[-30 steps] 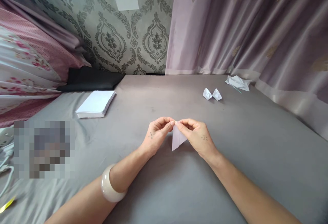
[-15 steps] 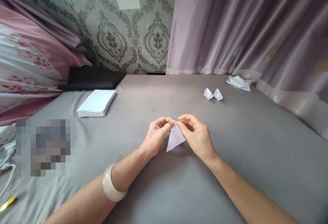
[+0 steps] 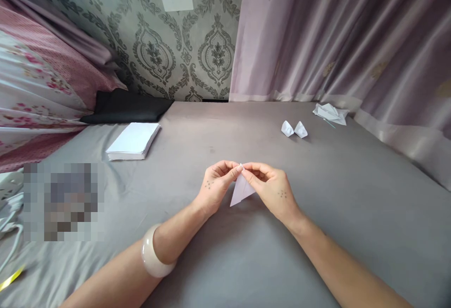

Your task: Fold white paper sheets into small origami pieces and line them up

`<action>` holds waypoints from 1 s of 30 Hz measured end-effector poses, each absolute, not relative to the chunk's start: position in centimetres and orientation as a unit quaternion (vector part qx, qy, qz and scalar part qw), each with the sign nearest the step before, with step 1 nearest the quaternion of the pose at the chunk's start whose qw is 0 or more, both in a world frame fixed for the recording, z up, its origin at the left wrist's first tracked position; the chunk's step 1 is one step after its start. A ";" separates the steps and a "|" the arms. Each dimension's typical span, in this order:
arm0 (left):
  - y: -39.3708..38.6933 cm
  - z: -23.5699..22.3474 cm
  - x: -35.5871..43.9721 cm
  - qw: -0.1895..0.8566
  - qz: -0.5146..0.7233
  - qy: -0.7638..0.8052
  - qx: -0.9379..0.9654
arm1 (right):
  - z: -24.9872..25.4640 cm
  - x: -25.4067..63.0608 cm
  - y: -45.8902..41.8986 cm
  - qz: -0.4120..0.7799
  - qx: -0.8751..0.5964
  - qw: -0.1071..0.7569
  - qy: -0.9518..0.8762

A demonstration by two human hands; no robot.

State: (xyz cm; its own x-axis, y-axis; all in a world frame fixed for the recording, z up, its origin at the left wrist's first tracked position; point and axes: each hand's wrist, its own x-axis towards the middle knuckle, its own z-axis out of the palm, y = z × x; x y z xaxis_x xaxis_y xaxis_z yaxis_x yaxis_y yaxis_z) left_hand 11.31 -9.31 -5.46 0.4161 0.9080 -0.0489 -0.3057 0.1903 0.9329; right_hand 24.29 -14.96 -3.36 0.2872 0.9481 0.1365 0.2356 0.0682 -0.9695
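A small folded sheet of white paper [image 3: 242,190], triangular in outline, hangs between my two hands above the grey cloth. My left hand [image 3: 219,185] pinches it near the top point with thumb and fingers. From the other side my right hand [image 3: 270,186] grips the same top point, its thumb tip almost touching the left one. The paper's lower left corner points down toward me; its right side is partly hidden behind my right hand. A pale bangle [image 3: 151,251] circles my left wrist.
Two small folded paper shapes [image 3: 294,129] stand to the far right. Behind them lies a pile of folded paper [image 3: 331,113]. A thick stack of white sheets [image 3: 134,141] sits at left, near a black cloth [image 3: 130,106]. White cables [image 3: 14,232] and a yellow strip [image 3: 11,279] lie at the left edge.
My right fingers have closed in on the paper's top point, beside my left fingertips. The paper has tilted slightly, and its lower corner sits a little higher.
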 end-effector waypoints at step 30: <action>-8.3 -5.4 11.9 0.683 0.390 0.312 0.532 | -5.7 25.5 -12.8 0.331 -0.618 0.471 -0.536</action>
State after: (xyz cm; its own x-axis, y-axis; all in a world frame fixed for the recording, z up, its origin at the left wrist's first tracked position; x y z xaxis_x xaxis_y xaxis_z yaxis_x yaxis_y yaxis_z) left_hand 11.89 -8.28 -5.39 0.5000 0.8660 -0.0110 -0.2009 0.1283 0.9712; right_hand 25.47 -12.78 -5.67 0.2068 0.9737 0.0957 0.3500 0.0177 -0.9366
